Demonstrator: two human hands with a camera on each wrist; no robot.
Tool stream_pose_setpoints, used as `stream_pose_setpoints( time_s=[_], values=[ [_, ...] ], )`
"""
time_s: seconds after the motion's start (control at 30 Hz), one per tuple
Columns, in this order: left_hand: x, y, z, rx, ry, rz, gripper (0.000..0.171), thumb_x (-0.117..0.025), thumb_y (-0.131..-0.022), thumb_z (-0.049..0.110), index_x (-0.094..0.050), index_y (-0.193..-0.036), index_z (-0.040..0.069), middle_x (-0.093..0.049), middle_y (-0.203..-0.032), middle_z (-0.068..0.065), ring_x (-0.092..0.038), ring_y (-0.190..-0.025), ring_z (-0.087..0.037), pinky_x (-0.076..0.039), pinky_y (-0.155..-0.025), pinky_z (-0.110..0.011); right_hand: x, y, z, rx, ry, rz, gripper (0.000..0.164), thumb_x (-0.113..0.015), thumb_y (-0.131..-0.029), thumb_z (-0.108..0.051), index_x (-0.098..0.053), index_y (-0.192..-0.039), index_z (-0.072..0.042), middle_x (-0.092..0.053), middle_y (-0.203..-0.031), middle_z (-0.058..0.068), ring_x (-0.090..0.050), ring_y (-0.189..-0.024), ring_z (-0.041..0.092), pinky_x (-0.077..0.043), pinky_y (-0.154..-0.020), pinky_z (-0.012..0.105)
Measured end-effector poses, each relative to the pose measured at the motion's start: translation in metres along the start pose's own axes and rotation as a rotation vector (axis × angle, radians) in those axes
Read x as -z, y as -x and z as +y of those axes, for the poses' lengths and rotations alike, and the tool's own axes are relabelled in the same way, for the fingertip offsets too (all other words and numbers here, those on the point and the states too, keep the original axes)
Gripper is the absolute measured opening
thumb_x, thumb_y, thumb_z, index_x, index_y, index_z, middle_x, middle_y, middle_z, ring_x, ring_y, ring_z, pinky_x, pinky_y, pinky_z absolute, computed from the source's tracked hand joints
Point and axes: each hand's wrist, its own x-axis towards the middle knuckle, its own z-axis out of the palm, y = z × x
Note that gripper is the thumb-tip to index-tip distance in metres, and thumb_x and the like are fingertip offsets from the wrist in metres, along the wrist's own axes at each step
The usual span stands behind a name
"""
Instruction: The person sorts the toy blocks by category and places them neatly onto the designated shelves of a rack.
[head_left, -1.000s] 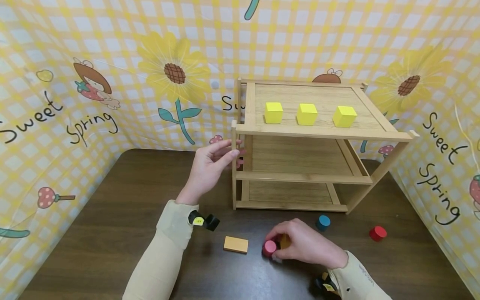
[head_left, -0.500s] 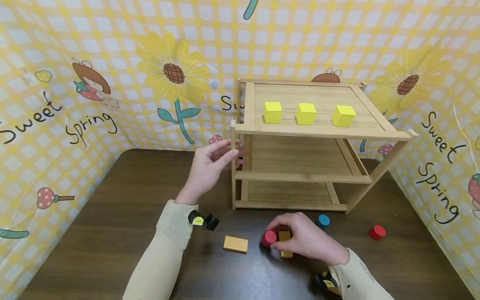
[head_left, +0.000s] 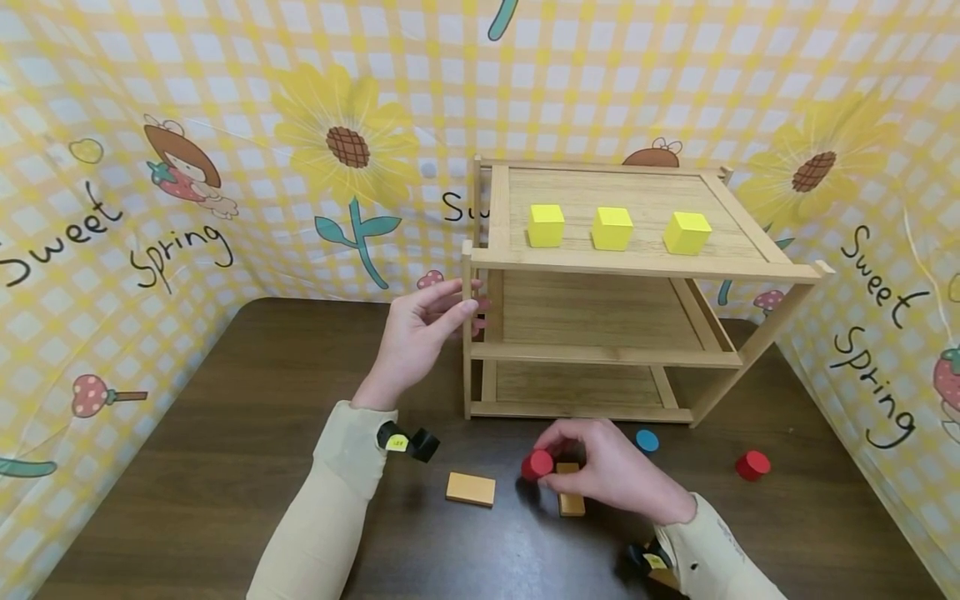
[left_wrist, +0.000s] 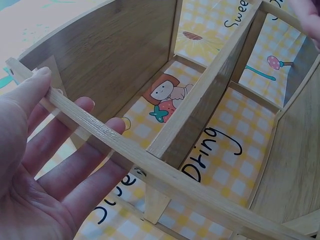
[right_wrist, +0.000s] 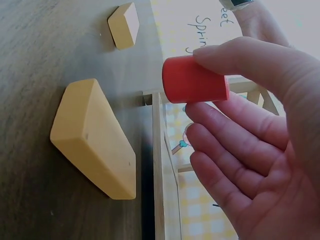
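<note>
My right hand (head_left: 618, 475) pinches a red cylinder block (head_left: 537, 466) between thumb and fingers; in the right wrist view the red cylinder (right_wrist: 192, 79) is held off the table. An orange rectangular block (head_left: 571, 492) lies under that hand, and another orange block (head_left: 471, 489) lies to its left. My left hand (head_left: 412, 333) holds the front left post of a three-tier wooden shelf (head_left: 607, 357). In the left wrist view its thumb (left_wrist: 37, 82) lies on the post, with the fingers around the other side.
Three yellow cubes (head_left: 612, 229) stand in a row on the shelf's top tier. A blue cylinder (head_left: 647, 441) and another red cylinder (head_left: 753, 466) are on the dark table (head_left: 225, 467) to the right. Part of an orange block shows beneath the right wrist. A checked cloth surrounds the table.
My right hand has lifted the red cylinder up and slightly away from me, uncovering more of the orange block beneath it. The left hand stays on the shelf post.
</note>
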Motion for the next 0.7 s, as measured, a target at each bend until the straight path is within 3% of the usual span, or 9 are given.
stream_pose_setpoints(
  time_s=[0.2, 0.47, 0.7],
  values=[
    [-0.0003, 0.0001, -0.0002, 0.008, 0.013, 0.005, 0.034, -0.067, -0.100, 0.011, -0.065, -0.131, -0.003, -0.072, -0.118, -0.013, -0.071, -0.095, -0.045, -0.061, -0.077, -0.036, 0.0014, -0.0012, -0.0004, 0.006, 0.005, 0.032, 0.029, -0.088, -0.082, -0.015, -0.071, -0.102, -0.027, -0.070, -0.095, -0.016, -0.067, -0.089, 0.007, -0.057, -0.083, 0.046],
    [-0.0005, 0.0014, 0.0006, 0.020, 0.000, 0.015, 0.035, -0.068, -0.100, 0.011, -0.065, -0.131, -0.004, -0.074, -0.115, -0.011, -0.072, -0.094, -0.039, -0.060, -0.078, -0.035, 0.0040, -0.0017, -0.0040, 0.018, 0.011, 0.070, 0.029, -0.088, -0.082, -0.019, -0.069, -0.103, -0.028, -0.070, -0.094, -0.017, -0.068, -0.089, 0.014, -0.057, -0.081, 0.049],
    [0.0001, 0.0016, 0.0009, 0.034, -0.017, 0.020, 0.035, -0.068, -0.100, 0.010, -0.064, -0.132, -0.004, -0.073, -0.116, -0.011, -0.073, -0.094, -0.036, -0.060, -0.078, -0.034, 0.0078, -0.0033, -0.0087, 0.071, 0.049, 0.125, 0.031, -0.088, -0.082, -0.019, -0.069, -0.105, -0.028, -0.069, -0.094, -0.017, -0.066, -0.088, 0.008, -0.057, -0.081, 0.045]
  ],
)
